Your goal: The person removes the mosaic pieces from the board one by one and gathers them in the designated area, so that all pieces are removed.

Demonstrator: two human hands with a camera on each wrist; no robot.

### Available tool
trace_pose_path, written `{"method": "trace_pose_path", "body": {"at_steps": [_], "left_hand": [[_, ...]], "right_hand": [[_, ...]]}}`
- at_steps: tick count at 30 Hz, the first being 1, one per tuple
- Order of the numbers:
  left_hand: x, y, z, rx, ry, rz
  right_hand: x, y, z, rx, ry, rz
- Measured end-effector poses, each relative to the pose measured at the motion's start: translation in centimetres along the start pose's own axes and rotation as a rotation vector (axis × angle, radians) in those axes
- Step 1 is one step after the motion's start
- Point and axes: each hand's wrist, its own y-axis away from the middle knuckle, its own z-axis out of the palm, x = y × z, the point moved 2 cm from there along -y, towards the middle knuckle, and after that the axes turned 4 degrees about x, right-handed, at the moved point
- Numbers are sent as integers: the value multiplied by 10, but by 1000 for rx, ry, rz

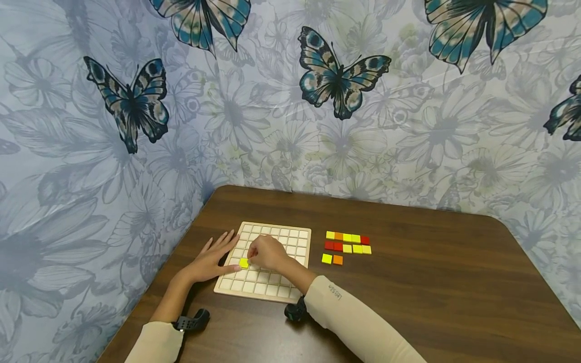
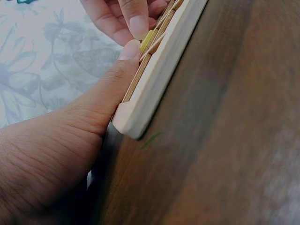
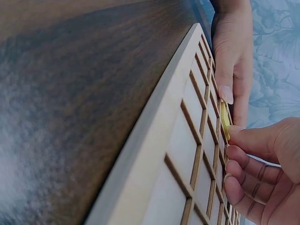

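Note:
A square wooden grid board (image 1: 262,298) with raised dividers lies on the table. One small yellow square tile (image 1: 244,263) is at its left part; in the right wrist view the tile (image 3: 225,119) shows as a thin slab at the cells. My right hand (image 1: 269,253) reaches over the board, fingers curled, and pinches the tile at its right edge with the thumb and fingertips. My left hand (image 1: 211,260) rests at the board's left edge with fingers spread. Its thumb (image 2: 130,50) touches the board close beside the tile.
Right of the board lie short rows of loose tiles (image 1: 347,248) in yellow, orange and red. The brown wooden table (image 1: 436,282) extends to the right. Behind it hangs a cloth (image 1: 272,126) printed with flowers and butterflies. Dark bands with cameras sit on both wrists.

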Motion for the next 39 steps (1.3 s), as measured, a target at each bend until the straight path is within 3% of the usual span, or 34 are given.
{"method": "trace_pose_path", "body": {"at_steps": [23,39], "left_hand": [[-1,1,1,9,3,14],[-2,1,1,-5,-6,2]], "right_hand": [[1,1,0,-2,-35,11],[-3,4,-1,66,-108,-1]]}}
